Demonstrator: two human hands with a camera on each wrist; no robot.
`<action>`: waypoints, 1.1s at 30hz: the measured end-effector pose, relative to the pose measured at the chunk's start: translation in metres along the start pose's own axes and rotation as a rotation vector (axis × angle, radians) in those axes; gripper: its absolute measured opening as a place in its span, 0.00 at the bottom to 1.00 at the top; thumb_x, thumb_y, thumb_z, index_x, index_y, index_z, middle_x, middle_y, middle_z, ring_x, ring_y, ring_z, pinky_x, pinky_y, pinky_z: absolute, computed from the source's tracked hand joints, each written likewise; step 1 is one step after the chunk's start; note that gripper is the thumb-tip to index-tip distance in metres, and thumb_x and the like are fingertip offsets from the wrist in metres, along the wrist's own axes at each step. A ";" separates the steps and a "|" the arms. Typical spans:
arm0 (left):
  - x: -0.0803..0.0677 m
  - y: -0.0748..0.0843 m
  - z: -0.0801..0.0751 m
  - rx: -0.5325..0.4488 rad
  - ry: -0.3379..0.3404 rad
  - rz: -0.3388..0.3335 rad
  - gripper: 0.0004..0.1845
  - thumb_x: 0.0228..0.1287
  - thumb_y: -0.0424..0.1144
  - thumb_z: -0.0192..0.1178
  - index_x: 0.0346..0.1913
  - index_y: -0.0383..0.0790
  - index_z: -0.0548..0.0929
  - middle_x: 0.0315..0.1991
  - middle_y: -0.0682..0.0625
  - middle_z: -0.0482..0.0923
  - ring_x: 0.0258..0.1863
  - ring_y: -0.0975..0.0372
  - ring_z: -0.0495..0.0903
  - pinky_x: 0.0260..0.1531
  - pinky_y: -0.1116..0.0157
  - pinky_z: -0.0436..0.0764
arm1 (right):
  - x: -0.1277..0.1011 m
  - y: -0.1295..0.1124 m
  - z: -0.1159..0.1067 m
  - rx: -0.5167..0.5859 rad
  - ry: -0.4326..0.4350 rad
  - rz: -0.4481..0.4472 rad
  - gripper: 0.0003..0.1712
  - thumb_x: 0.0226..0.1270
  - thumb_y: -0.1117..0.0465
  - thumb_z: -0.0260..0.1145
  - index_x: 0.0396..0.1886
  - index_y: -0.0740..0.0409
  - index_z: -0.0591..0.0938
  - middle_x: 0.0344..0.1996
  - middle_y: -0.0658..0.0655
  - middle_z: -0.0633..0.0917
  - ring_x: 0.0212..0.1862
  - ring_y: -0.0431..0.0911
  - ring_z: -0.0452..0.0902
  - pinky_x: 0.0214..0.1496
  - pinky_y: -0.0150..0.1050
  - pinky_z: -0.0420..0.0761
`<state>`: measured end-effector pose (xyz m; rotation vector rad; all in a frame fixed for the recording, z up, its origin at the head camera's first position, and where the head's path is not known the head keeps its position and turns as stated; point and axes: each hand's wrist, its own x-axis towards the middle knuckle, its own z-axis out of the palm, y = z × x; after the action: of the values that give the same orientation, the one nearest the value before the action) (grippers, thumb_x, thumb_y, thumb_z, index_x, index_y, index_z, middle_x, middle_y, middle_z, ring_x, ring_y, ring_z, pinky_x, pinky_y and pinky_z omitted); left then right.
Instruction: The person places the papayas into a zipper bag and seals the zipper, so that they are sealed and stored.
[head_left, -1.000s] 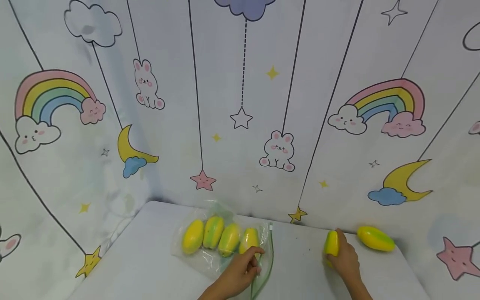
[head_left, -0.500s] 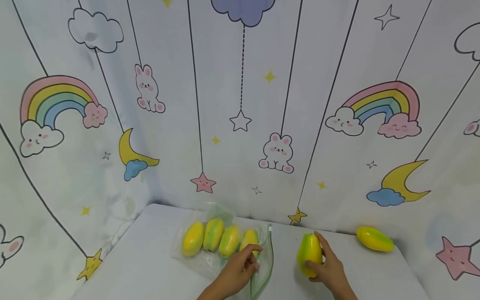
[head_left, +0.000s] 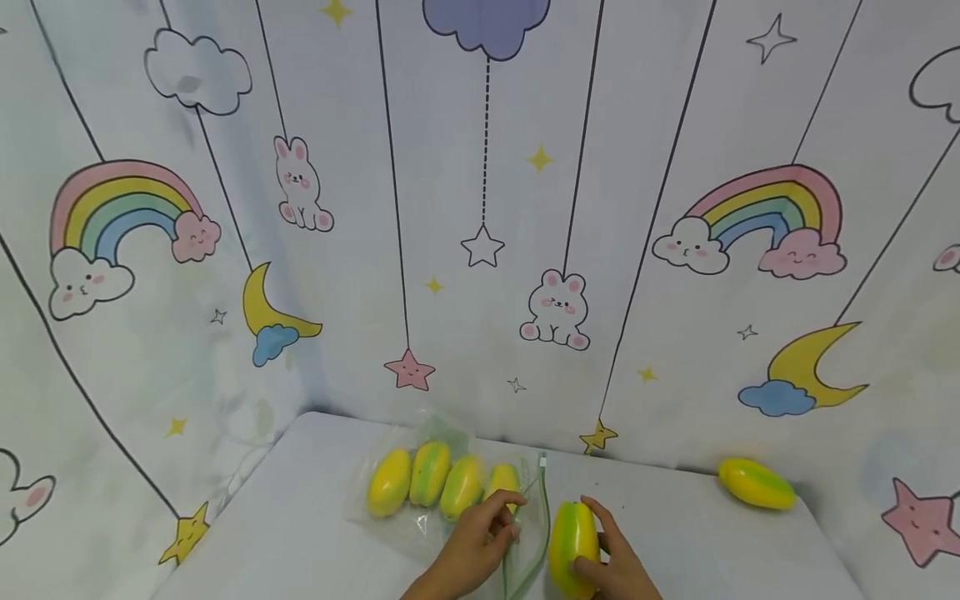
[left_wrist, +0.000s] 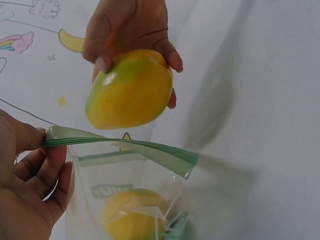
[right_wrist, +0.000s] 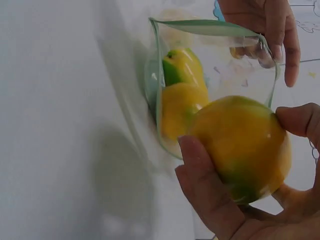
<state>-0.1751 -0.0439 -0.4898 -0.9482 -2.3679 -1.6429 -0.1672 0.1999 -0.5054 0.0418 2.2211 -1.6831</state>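
In the head view, a clear zip bag [head_left: 545, 500] with a green-edged mouth lies on the table, several yellow-green papayas [head_left: 389, 484] inside it. My left hand [head_left: 472, 543] pinches the bag's rim [left_wrist: 120, 142] between thumb and fingers; the left wrist view shows the mouth spread apart. My right hand [head_left: 617, 560] grips another glossy papaya [head_left: 573, 546], fingers and thumb around its sides. That papaya is just right of the bag's mouth and outside it. Seen from the right wrist, the held papaya [right_wrist: 242, 147] partly covers the bag's opening.
One more papaya [head_left: 757, 483] lies at the table's back right corner. The white table [head_left: 697, 533] meets a wall covering [head_left: 465, 333] printed with rainbows, bunnies, moons and stars, close behind the bag.
My right hand has carried its papaya leftward and toward me, from beside the back right papaya to the bag's mouth. The left hand has stayed at the bag's rim.
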 end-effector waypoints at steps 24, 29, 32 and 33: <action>0.004 0.015 0.012 -0.004 -0.106 0.137 0.09 0.64 0.23 0.56 0.43 0.35 0.81 0.39 0.43 0.84 0.32 0.75 0.75 0.33 0.77 0.79 | 0.023 -0.003 0.039 -0.078 -0.013 -0.080 0.53 0.61 0.54 0.70 0.73 0.65 0.47 0.53 0.79 0.75 0.29 0.50 0.83 0.27 0.46 0.84; 0.005 0.014 0.015 -0.005 -0.120 0.140 0.09 0.63 0.22 0.56 0.42 0.34 0.81 0.38 0.42 0.84 0.32 0.76 0.74 0.34 0.77 0.79 | 0.022 -0.003 0.045 -0.358 0.186 -0.168 0.49 0.55 0.52 0.72 0.70 0.65 0.58 0.48 0.71 0.80 0.32 0.49 0.80 0.30 0.43 0.80; 0.005 0.013 0.017 -0.011 -0.114 0.162 0.10 0.61 0.20 0.55 0.41 0.33 0.81 0.36 0.41 0.84 0.31 0.76 0.73 0.33 0.77 0.79 | 0.020 -0.002 0.049 -0.459 0.209 -0.272 0.46 0.53 0.61 0.70 0.70 0.68 0.62 0.48 0.66 0.80 0.38 0.47 0.75 0.34 0.40 0.76; 0.005 0.013 0.017 -0.014 -0.110 0.171 0.10 0.60 0.19 0.55 0.41 0.33 0.81 0.36 0.41 0.83 0.31 0.76 0.73 0.32 0.77 0.79 | 0.019 -0.001 0.050 -0.468 0.197 -0.311 0.45 0.51 0.65 0.69 0.70 0.70 0.63 0.47 0.65 0.80 0.38 0.46 0.75 0.34 0.38 0.76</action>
<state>-0.1674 -0.0237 -0.4843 -1.2363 -2.2702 -1.5845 -0.1722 0.1490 -0.5219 -0.2791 2.8389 -1.2945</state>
